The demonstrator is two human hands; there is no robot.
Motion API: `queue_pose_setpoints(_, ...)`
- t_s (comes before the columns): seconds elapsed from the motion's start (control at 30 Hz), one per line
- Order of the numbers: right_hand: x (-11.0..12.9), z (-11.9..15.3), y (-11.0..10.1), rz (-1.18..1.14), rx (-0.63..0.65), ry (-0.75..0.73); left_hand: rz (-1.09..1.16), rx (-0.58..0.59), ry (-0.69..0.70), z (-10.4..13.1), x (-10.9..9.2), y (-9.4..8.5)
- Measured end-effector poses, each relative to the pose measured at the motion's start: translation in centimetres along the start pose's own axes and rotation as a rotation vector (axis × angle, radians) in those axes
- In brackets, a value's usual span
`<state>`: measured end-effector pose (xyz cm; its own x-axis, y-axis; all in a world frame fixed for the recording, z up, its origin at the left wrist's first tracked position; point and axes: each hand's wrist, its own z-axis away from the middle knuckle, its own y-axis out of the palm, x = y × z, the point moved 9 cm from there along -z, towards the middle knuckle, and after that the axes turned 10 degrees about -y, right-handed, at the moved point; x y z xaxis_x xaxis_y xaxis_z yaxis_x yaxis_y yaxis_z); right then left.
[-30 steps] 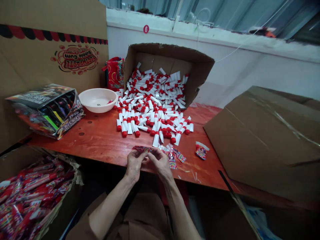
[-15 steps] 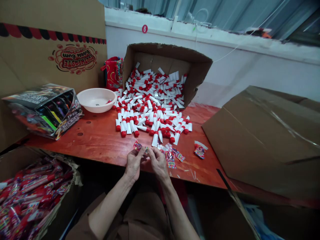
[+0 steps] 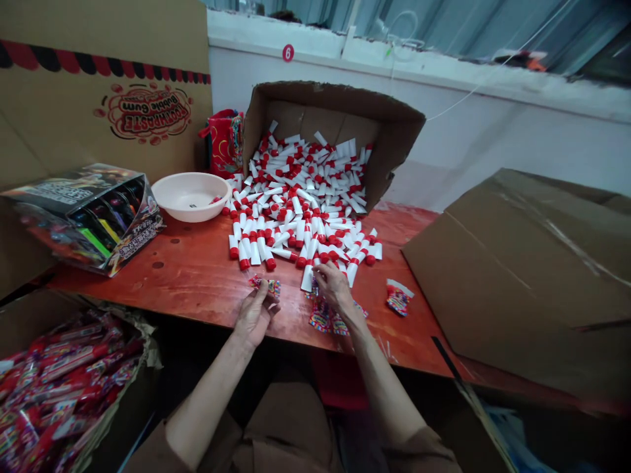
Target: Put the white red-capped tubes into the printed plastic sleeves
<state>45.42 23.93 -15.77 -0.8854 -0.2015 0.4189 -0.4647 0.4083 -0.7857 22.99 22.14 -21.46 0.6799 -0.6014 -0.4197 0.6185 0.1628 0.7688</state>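
**Left hand (image 3: 254,318) pinches a small bright wrapper (image 3: 274,287) as right hand (image 3: 334,286) sits at the edge of the tubes (image 3: 297,205)**

The left hand is above the near edge of the red table (image 3: 197,279), its thumb and fingers closed on the wrapper, which sticks out on both sides of the thumb. The right hand is just beside it, at the near end of the pile of white tubes with red caps. Its fingers are bent and close together next to one tube; whether they grip that tube, or anything else, I cannot tell.

More wrappers (image 3: 320,320) lie on the table under and beside the right wrist, partly hidden by the arm. A single packet (image 3: 397,301) lies apart from them, farther right.

The tubes spill onto the table from an open cardboard box (image 3: 397,141) tipped on its side. Left of the pile stand a pale bowl (image 3: 185,187) with a small red bit inside, a red bag (image 3: 227,141) and a display box (image 3: 89,187). Behind these is a tall carton (image 3: 148,43) with its "Toothpaste Bubble Gum" print upside down. At lower left, a torn-edged box (image 3: 116,410) is full of red packs (image 3: 73,361). A large brown carton (image 3: 532,282) rests on the right.
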Motion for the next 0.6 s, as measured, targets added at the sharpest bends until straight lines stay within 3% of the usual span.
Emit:
queue_pose_setpoints(0.13, 0.9, -1.1, 1.1, 0.144, 0.036, 0.032, 0.028, 0.008, -0.001, -0.2, -0.3, 0.1)
queue_pose_setpoints(0.23, 1.6, -1.1, 1.8, 0.123, 0.036, 0.035, 0.062, 0.035, -0.011, -0.3, -0.5, 0.4)
queue_pose_setpoints(0.37, 2.2, -0.3, 1.3, -0.226, -0.021, 0.099, 0.096, 0.046, -0.043, -0.3, -0.9, 0.3)
queue_pose_setpoints(0.5, 5.1, 1.6, -0.5, -0.657, -0.073, 0.098, 0.099, 0.048, -0.054, -0.4, -1.4, 0.0)
queue_pose_setpoints(0.6, 8.5, 2.7, -2.2, -0.668, -0.039, 0.013, 0.089, 0.061, -0.061, -0.4, -1.3, 0.1)
